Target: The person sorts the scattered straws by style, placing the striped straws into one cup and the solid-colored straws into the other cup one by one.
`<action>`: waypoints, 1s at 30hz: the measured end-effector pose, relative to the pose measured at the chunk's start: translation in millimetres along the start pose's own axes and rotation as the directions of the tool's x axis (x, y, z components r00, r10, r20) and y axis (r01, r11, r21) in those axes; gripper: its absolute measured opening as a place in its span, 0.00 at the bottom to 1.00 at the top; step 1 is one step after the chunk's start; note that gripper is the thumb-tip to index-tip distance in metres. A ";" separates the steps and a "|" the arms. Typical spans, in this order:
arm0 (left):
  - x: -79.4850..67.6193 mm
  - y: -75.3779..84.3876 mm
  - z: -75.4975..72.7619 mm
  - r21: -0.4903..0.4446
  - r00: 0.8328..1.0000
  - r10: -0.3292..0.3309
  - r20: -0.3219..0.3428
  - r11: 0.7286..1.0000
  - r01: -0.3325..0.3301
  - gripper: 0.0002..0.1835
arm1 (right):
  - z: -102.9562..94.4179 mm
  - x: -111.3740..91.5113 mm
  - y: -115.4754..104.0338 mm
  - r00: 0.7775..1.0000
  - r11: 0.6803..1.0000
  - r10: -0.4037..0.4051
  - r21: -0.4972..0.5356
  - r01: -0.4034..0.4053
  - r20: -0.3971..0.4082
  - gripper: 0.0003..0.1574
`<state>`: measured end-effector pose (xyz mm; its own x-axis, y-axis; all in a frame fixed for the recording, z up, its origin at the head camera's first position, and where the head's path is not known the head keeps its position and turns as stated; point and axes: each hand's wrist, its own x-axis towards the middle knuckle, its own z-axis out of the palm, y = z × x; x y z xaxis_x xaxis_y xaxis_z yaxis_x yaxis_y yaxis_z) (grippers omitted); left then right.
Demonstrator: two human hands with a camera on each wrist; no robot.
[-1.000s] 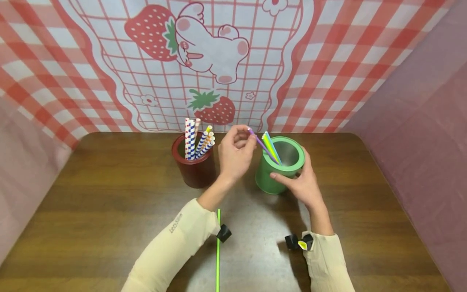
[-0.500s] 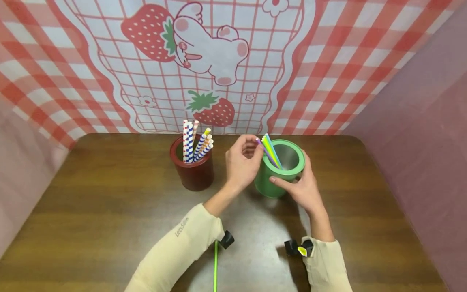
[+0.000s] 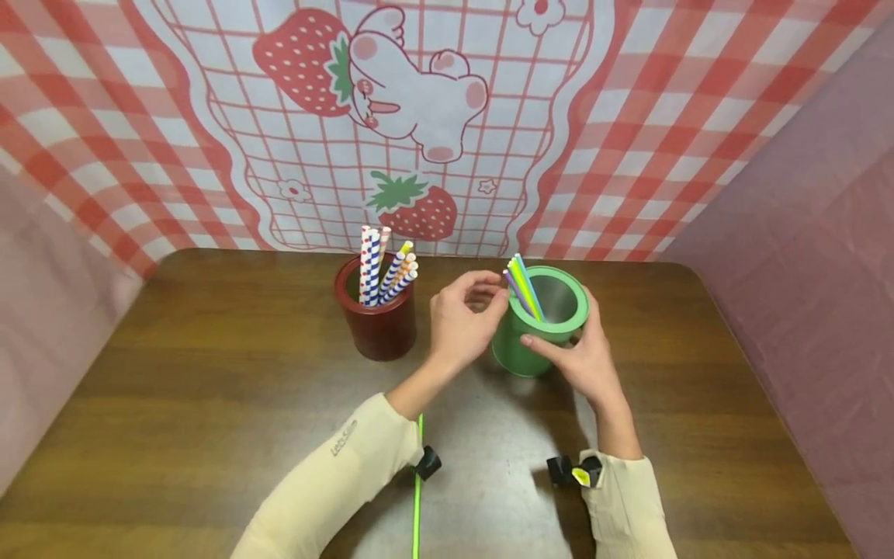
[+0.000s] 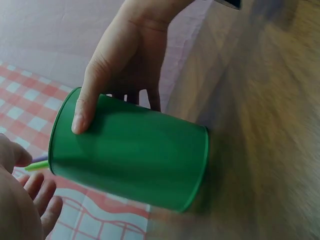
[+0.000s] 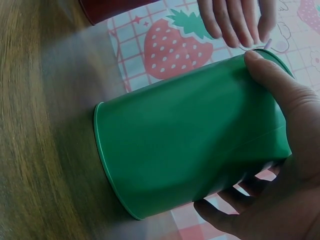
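Note:
My right hand (image 3: pixel 581 363) grips the green can (image 3: pixel 515 351) around its right side, thumb across the front below the rim. Inside that can a purple straw (image 3: pixel 514 289) leans left beside several green, yellow and blue straws (image 3: pixel 525 283). Close to the straws' tops, my left hand (image 3: pixel 459 322) has its thumb and index finger apart at the can's left rim. In the left wrist view, its loosely bent fingers (image 4: pixel 44 197) lie near the straw ends with nothing pinched between them.
A dark red can (image 3: pixel 380 334) with several striped paper straws (image 3: pixel 373 268) stands to the left. One long green straw (image 3: pixel 417 512) lies on the wooden table (image 3: pixel 174 404), partly under my left sleeve. Behind the table hangs a checked strawberry cloth (image 3: pixel 649 140).
My left hand has lowered the purple straw into the green can, moving right and down, and its fingers have loosened from it. My right hand keeps its grip on the can.

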<state>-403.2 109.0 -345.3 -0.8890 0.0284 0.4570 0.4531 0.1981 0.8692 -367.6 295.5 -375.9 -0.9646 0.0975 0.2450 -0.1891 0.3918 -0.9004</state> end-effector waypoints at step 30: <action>-78.7 -39.3 -88.2 0.672 0.866 -0.312 0.390 0.740 -0.035 0.19 | 0.0 0.2 -9.7 0.999 0.999 0.035 0.019 -0.035 0.027 0.65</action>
<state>-345.2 12.6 -398.8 -0.9373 0.3449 0.0505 0.3227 0.8036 0.5002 -365.9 291.7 -367.1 -0.9752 0.0867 0.2037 -0.1582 0.3703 -0.9153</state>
